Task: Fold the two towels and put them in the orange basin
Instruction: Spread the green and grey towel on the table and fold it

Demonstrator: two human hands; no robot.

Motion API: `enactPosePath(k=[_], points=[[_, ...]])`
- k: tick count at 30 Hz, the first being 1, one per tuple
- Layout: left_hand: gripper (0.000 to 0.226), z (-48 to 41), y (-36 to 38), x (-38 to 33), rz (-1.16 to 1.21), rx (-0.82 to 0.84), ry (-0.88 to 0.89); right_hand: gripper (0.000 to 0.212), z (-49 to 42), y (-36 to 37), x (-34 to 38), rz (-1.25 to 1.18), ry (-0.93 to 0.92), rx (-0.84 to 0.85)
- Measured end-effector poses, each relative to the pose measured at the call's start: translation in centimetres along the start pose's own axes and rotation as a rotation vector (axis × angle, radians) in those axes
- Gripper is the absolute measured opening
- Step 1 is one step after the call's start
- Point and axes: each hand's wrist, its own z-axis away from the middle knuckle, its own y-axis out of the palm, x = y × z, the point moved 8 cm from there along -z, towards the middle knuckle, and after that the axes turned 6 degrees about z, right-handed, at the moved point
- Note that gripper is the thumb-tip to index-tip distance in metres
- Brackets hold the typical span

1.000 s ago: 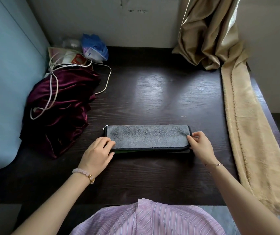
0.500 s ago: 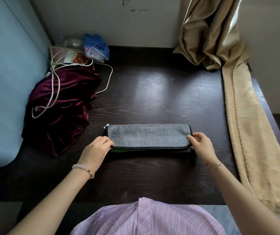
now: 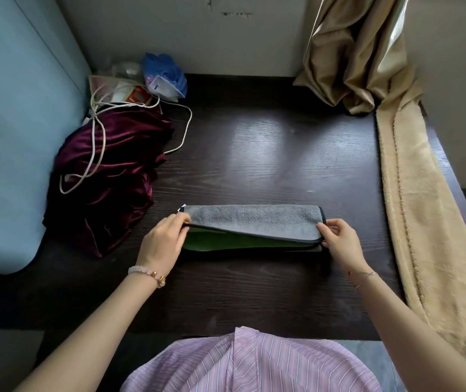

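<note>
1. A folded grey towel (image 3: 254, 222) is lying as a long strip, running left to right, near the middle of the dark wooden worktop (image 3: 282, 154), a little toward the near edge.
2. The left hand (image 3: 164, 241) is gripping the towel's left end, its fingers (image 3: 180, 221) pinching the near edge of the top grey layer and holding it raised off the layers below.
3. A green layer (image 3: 226, 243) is showing under that raised edge. Whether it is the same towel's other face or a second towel, I cannot tell.
4. The right hand (image 3: 339, 241) is holding the right end, its fingers (image 3: 326, 232) curled and pinching the near right corner, which is lying low on the worktop.
5. A bead bracelet (image 3: 147, 274) is sitting on the left wrist.
6. A maroon velvet cloth (image 3: 107, 179) is lying heaped at the left, with a white cable (image 3: 96, 154) trailing over it.
7. A blue plastic bag (image 3: 164, 75) is sitting in the far left corner.
8. A beige plush cloth (image 3: 424, 207) is running along the right edge, with a gold curtain (image 3: 353, 52) hanging at its far end.
</note>
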Motion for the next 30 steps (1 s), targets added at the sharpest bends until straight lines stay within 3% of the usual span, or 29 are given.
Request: enactPosePath(k=[14, 22, 27, 30], points=[[0.023, -0.8, 1.2, 0.1, -0.087, 0.112, 0.131, 0.014, 0.2, -0.1, 0.6, -0.027, 0.029, -0.003], [0.048, 1.2, 3.2, -0.4, -0.230, 0.316, 0.253, 0.012, 0.5, -0.2, 0.9, -0.034, 0.031, -0.014], [0.018, 1.4, 3.1, -0.3, -0.231, 0.224, 0.308, 0.013, 0.7, -0.3, 1.2, -0.033, 0.032, -0.013], [0.023, 1.3, 2.3, -0.8, -0.192, 0.162, 0.339, 0.013, 0.9, -0.3, 1.4, -0.034, 0.033, -0.011]])
